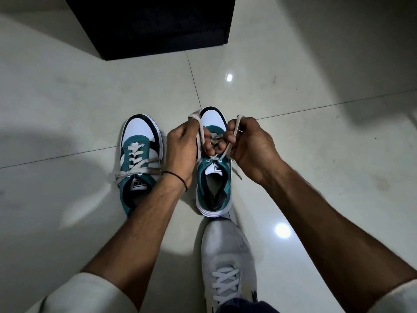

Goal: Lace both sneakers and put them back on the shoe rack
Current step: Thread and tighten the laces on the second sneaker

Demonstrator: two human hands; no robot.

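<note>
From my head view, the left sneaker [140, 163] sits on the floor [67, 98] already laced and tied, and the right sneaker [213, 168] stands just beside it, laced to the top eyelets. My left hand [180, 150] and right hand [250, 145] each have fingers closed on a loop of its lace [234, 129], so the bow is unfinished, and both shoes have yet to go back on the dark rack [158, 26] ahead

Open floor [316, 91] left, right and ahead of both sneakers. Dark cabinet [149, 26] blocking the far side. Grey worn shoe [225, 249] touching the right sneaker's [213, 188] heel; narrow gap beside the left sneaker [138, 154].
</note>
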